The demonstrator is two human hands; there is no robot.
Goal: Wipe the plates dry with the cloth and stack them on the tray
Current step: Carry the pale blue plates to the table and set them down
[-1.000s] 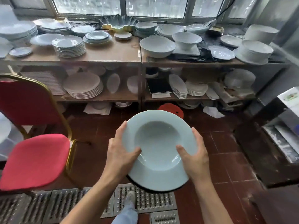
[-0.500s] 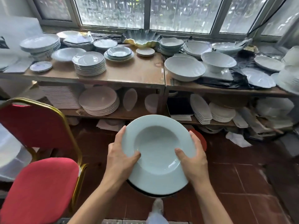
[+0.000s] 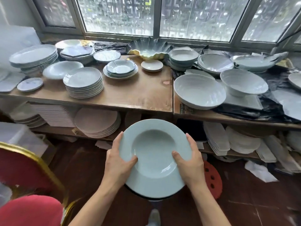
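Note:
A pale blue-green deep plate with a wide rim [image 3: 154,144] is held level in front of me, above the floor. My left hand [image 3: 119,162] grips its left rim, thumb on top near the well. My right hand [image 3: 189,162] grips the right rim the same way. A dark edge under the plate suggests a second plate beneath it. No cloth or tray is in sight.
A wooden two-level shelf [image 3: 140,95] stands just ahead, crowded with plate stacks [image 3: 83,83] and large white bowls [image 3: 199,91]. The lower shelf holds more plates [image 3: 97,121]. A red chair with a gold frame [image 3: 24,185] is at left, a red stool [image 3: 211,180] at right.
I have stepped closer to the shelf and the view has tilted up and left. Both hands keep the same hold on the plate.

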